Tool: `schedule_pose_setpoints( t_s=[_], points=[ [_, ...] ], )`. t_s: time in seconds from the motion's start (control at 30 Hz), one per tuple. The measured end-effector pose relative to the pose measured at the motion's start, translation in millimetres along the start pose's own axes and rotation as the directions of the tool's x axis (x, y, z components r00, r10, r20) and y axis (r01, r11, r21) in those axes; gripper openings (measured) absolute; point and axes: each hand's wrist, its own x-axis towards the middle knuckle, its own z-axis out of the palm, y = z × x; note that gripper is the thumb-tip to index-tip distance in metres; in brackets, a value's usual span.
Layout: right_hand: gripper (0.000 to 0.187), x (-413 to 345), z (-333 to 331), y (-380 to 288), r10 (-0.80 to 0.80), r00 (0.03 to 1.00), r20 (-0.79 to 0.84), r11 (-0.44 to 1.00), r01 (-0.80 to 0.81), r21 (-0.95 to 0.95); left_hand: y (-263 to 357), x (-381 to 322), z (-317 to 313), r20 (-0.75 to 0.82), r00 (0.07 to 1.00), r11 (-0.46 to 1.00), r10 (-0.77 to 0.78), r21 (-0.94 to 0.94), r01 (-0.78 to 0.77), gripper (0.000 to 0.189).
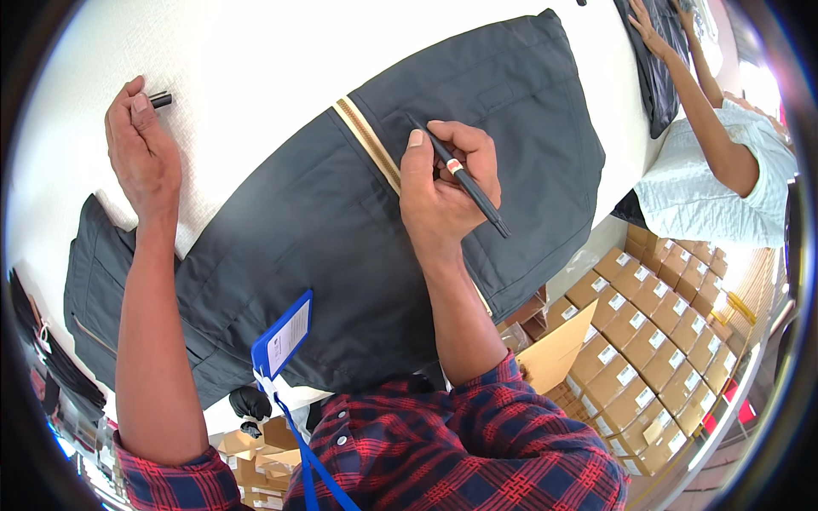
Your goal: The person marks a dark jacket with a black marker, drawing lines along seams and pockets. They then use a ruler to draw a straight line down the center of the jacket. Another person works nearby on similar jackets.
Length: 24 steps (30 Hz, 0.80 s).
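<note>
A dark jacket [307,211] lies spread over the white table [255,57], with a brass-toothed zipper [370,137] on cream tape running across it. My right hand [450,179] grips a black marker pen [473,188] above the jacket, just right of the zipper. The pen's thin tip points up and left, close to the fabric; whether it touches, I cannot tell. Over at the left, my left hand [144,140] pinches a black pen cap [161,99] between thumb and fingers above the bare tabletop.
Another person's hand [650,35] rests on a dark plastic-wrapped item [655,76] at the upper right. Stacked cardboard boxes [645,338] stand below the table's right side. A blue badge holder [284,335] on a lanyard hangs over the jacket. Dark garments [54,345] hang at far left.
</note>
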Motion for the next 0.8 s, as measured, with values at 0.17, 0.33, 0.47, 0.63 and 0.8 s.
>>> schedule_pose_setpoints(
  t_s=[0.17, 0.33, 0.47, 0.63, 0.8],
  points=[
    [0.014, 1.8, 3.6, -0.5, -0.001, 1.000, 0.027, 0.999, 0.002, -0.044, -1.7, -1.2, 1.0, -0.004, 1.000, 1.000, 0.008, 0.004, -0.008, 0.037],
    [0.014, 1.7, 5.8, 1.5, -0.022, 0.999, 0.025, 1.000, 0.023, -0.011, -1.4, -1.0, 1.3, -0.007, 1.000, 1.000, 0.021, 0.000, -0.021, 0.037],
    [0.014, 1.8, 6.5, 2.9, -0.033, 0.999, 0.023, 0.999, 0.033, -0.002, -1.6, -1.0, 0.6, 0.004, 1.000, 1.000, 0.006, 0.008, -0.006, 0.038],
    [0.014, 3.6, 7.6, 3.0, -0.038, 0.999, 0.026, 0.999, 0.038, -0.029, -2.4, -0.6, 0.6, 0.024, 1.000, 1.000, 0.000, 0.031, -0.001, 0.041],
    [0.013, 4.1, 7.4, 1.6, -0.026, 0.999, 0.038, 0.999, 0.028, -0.040, -1.7, -0.4, 1.3, -0.004, 0.999, 0.999, 0.035, 0.003, -0.035, 0.038]
  ],
)
